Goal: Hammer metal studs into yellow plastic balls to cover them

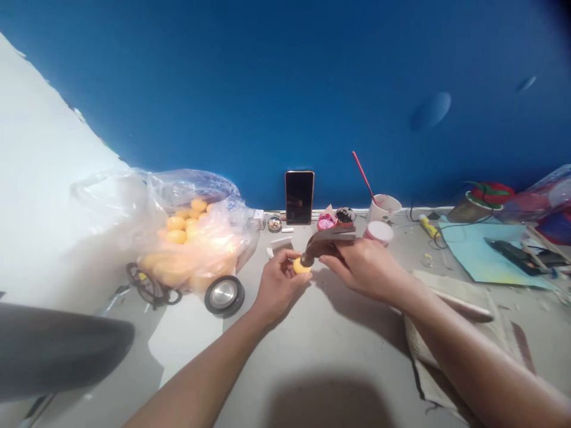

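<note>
My left hand [282, 284] pinches a small yellow ball [302, 266], perhaps a table-tennis ball, between thumb and fingers. In my right hand [368, 266] is a dark brown, curved tool [328, 239] with a rounded end; its exact kind is unclear. That end touches the top of the yellow ball or sits just in front of it; I cannot tell which. Behind my left hand lies a small folded white card [281, 244]. To the left, a clear plastic bag [203, 184] holds several orange-yellow balls [176, 224].
A phone [300, 198] leans upright against the blue wall. White cup [385, 206] with a red stick, pink-white tub [378, 232] and small wrapped items stand right of it. A round metal-centred disc [224, 295] lies left, folded cloth [459, 306] and light-blue sheet [477, 249] right.
</note>
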Demonstrator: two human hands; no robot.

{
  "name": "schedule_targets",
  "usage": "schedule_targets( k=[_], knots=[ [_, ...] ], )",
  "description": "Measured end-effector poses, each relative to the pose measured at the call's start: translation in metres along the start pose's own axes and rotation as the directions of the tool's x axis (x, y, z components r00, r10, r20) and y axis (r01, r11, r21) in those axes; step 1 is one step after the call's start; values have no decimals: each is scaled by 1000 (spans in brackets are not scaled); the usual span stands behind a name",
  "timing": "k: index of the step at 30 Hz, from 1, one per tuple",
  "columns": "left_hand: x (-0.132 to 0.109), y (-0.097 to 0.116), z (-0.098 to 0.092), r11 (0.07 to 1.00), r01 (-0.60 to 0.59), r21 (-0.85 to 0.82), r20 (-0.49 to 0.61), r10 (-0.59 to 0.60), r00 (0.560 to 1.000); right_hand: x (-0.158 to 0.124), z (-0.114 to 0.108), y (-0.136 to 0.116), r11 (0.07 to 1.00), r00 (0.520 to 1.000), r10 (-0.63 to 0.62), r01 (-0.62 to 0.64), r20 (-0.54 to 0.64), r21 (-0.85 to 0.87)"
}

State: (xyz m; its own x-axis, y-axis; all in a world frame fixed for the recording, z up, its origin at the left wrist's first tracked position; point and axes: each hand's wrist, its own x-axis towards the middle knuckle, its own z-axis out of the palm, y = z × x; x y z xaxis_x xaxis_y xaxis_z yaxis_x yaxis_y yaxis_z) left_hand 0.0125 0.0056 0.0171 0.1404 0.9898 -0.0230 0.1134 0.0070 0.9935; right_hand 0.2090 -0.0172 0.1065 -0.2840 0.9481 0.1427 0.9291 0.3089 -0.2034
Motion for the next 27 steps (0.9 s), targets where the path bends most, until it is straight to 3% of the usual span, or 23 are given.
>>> schedule_targets(
  k=[6,10,12,15,20,24,27],
  knots=[
    [0,4,2,997,-30,68,-4,30,1000,-1,1,-3,1000,995,21,-23,-95,-13],
    [-1,7,2,993,-30,113,-2,31,1000,-1,2,-5,999,1000,-25,25,20,-28],
    [-1,7,1,993,-36,112,-4,37,999,-1,1,-5,999,999,-32,32,-5,-17],
    [0,5,1,998,-46,37,15,45,999,-2,-1,-4,998,995,-17,22,-96,56],
    [1,-3,2,998,-2,-69,19,3,1000,-2,1,-1,1000,1000,-20,20,-16,-14],
    [2,-2,2,988,27,-149,36,-22,999,-3,-1,-1,997,989,-32,42,-144,65],
    [2,-1,2,980,55,-193,68,-43,997,-2,1,-1,997,995,-44,49,-90,62]
  ],
)
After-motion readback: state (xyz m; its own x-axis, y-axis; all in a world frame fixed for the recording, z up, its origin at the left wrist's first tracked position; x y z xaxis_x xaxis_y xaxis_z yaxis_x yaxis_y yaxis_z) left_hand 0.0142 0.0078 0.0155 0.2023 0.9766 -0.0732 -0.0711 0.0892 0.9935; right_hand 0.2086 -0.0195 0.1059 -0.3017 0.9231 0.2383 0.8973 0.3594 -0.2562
